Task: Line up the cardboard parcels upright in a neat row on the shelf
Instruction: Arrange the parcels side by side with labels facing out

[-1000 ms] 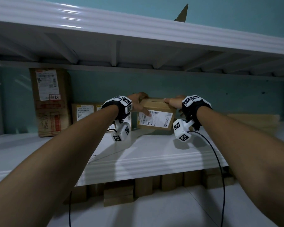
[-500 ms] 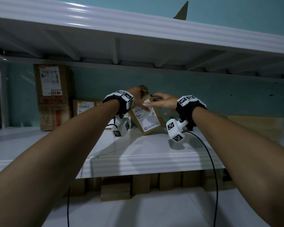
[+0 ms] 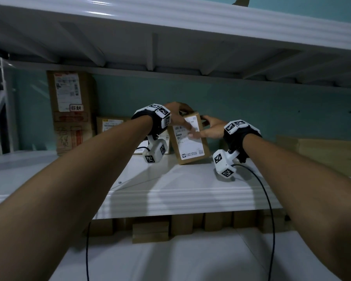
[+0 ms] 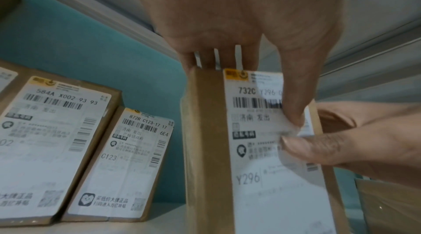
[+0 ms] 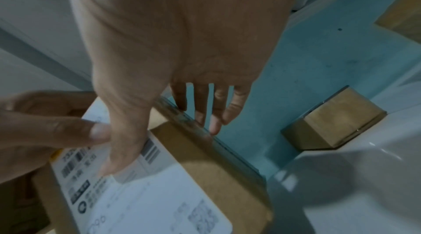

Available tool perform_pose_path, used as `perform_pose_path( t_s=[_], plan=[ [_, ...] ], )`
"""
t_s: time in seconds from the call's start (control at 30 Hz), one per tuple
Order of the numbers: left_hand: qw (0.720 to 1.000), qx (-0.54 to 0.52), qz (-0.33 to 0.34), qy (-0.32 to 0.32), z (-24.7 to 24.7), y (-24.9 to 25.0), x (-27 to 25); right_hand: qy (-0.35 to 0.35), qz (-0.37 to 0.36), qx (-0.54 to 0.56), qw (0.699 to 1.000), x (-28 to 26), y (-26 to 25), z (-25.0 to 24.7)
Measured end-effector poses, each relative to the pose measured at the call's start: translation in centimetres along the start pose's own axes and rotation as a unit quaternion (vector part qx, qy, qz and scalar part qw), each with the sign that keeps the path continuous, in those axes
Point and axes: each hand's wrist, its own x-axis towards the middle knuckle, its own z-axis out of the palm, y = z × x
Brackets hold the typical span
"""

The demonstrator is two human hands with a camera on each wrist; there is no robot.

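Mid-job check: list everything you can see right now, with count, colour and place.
held parcel: 1, brown with white label, mid shelf, slightly tilted, bottom edge on the board
tall parcel: 1, brown, white label, upright at far left by the wall
small parcels: 2 visible, brown, white labels, between the tall parcel and the held parcel
flat cardboard: brown, far right of shelf
shelf: white, teal wall behind
lower boxes: several, brown, on the level below
cables: 2, black, hanging from the wrists
left hand: grips the held parcel's top
right hand: grips its right side, thumb on the label
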Motion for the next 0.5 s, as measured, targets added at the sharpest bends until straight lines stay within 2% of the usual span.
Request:
perform_pose_path(
  t_s=[0.23,0.37,0.5],
  plan=[
    [1.000,0.018,-0.006,-0.016,-0.4,-3.5,-0.2,0.004,0.025,0.006,1.000,0.7,0.7,1.1],
    [0.996,-0.083,-0.017,-0.040,0.3,-4.3,-0.1,0.008,0.015,0.021,1.000,0.8,0.8,1.8],
    [0.994,-0.099,-0.016,-0.038,0.3,-3.8,-0.2,0.015,0.015,0.036,0.999,1.4,1.0,1.9]
  ],
)
